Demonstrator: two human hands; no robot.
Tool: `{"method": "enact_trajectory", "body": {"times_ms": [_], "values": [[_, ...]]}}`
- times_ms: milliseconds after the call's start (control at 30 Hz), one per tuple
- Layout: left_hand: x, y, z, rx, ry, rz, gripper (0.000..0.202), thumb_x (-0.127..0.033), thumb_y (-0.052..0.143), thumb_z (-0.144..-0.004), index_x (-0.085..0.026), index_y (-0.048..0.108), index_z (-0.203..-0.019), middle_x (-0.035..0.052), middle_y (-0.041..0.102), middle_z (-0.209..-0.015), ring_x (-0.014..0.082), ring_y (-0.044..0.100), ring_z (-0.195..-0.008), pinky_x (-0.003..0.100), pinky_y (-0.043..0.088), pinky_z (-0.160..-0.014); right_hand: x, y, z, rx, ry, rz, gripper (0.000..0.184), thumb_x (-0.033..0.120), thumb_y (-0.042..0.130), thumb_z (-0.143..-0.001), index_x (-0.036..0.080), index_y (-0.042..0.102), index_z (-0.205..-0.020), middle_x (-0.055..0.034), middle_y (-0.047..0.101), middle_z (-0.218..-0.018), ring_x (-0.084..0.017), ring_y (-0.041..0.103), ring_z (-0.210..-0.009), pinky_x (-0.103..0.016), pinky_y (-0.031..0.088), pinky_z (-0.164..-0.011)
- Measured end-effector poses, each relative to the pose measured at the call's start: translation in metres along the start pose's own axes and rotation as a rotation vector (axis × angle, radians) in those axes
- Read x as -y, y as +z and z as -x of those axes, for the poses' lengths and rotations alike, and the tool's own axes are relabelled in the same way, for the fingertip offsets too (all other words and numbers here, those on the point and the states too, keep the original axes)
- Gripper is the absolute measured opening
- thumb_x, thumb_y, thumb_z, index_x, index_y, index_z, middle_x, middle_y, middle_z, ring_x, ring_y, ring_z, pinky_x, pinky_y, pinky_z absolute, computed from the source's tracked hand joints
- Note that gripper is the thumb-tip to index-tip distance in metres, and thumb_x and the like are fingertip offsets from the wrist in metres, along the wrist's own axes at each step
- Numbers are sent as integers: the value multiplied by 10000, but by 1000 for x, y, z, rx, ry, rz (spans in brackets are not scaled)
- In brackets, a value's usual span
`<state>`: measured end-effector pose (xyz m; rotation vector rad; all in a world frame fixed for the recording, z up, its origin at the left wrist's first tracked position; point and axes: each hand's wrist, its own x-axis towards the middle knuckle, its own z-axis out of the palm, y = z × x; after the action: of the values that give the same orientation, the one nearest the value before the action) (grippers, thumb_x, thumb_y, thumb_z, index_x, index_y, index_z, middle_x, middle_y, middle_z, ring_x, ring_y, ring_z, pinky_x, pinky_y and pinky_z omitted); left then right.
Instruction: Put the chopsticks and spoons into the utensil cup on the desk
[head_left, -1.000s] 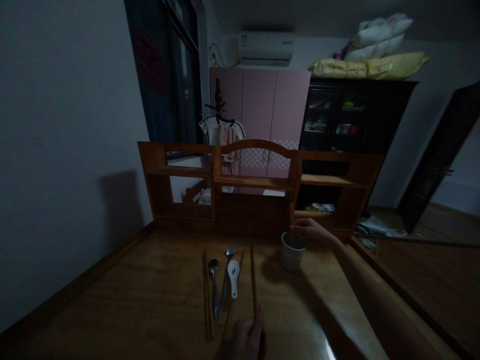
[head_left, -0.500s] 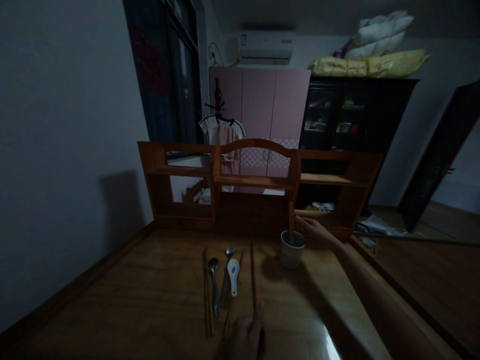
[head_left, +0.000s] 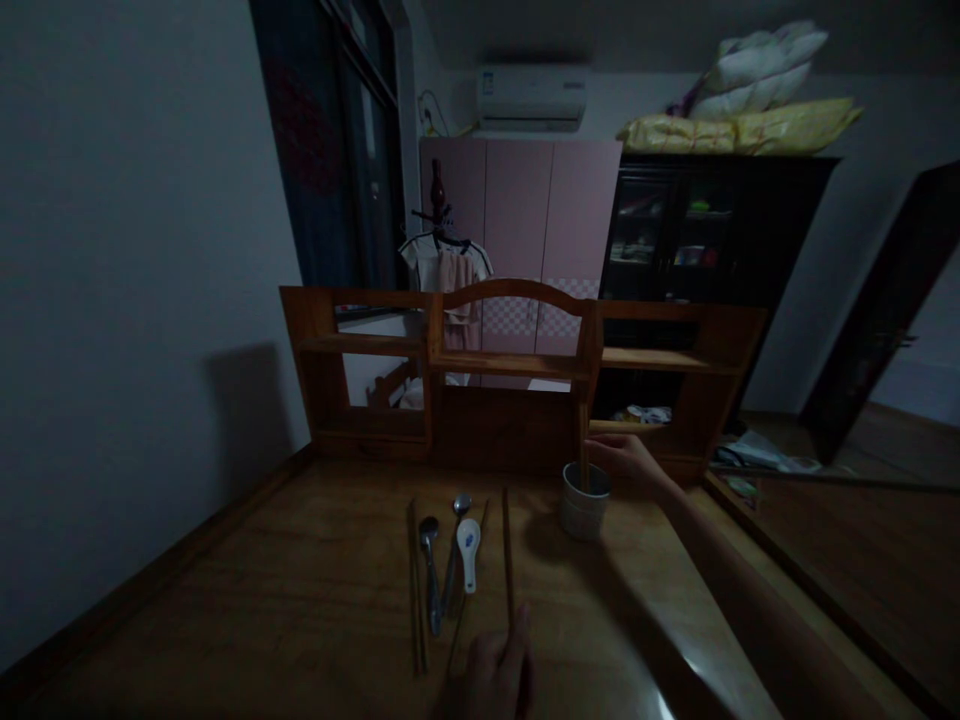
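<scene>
My right hand (head_left: 628, 460) reaches to the far side of a small pale cup (head_left: 582, 514) on the wooden desk (head_left: 300, 600). Its fingertips are closed on a wooden chopstick (head_left: 583, 440) that stands upright in the cup. My left hand (head_left: 491, 678) is at the bottom edge, with its fingers pinched on the near end of another chopstick (head_left: 508, 550) that lies flat on the desk. To the left of that chopstick lie a white ceramic spoon (head_left: 468, 548), two metal spoons (head_left: 430, 570) and more chopsticks (head_left: 415, 590).
A wooden shelf unit (head_left: 517, 365) stands along the desk's far edge, just behind the cup. A grey wall (head_left: 135, 300) borders the desk on the left. Beyond are a pink wardrobe (head_left: 525, 210), a dark cabinet (head_left: 697, 230) and a dark door (head_left: 877, 320) at the right.
Half a second ago my right hand's fingers were stretched out behind the cup; now they are back on the upright chopstick. My left hand has stayed on the flat chopstick.
</scene>
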<state>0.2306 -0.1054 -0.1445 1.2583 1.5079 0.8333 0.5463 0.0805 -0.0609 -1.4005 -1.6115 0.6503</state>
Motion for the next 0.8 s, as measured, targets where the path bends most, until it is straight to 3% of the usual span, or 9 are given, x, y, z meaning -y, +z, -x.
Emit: {"method": "enact_trajectory", "body": {"times_ms": [233,800], "values": [[-1,-2,1,-6,63,9,632,-803,400,-730,-233,553,-504,13,613,-544,180,603,-590,254,467,-640,-4,5,-3,9,92,-51,559,596,748,-641,107,762,-913,-61,687,-695,-161,576,-574,-249,409,-487],[-3,-2,3,24,55,-4,645,-794,378,-752,-219,558,-521,-4,571,-511,158,564,-522,259,466,-598,-5,9,1,37,152,-149,590,629,746,-604,90,738,-844,6,549,-575,-82,421,-491,-219,284,-459]]}}
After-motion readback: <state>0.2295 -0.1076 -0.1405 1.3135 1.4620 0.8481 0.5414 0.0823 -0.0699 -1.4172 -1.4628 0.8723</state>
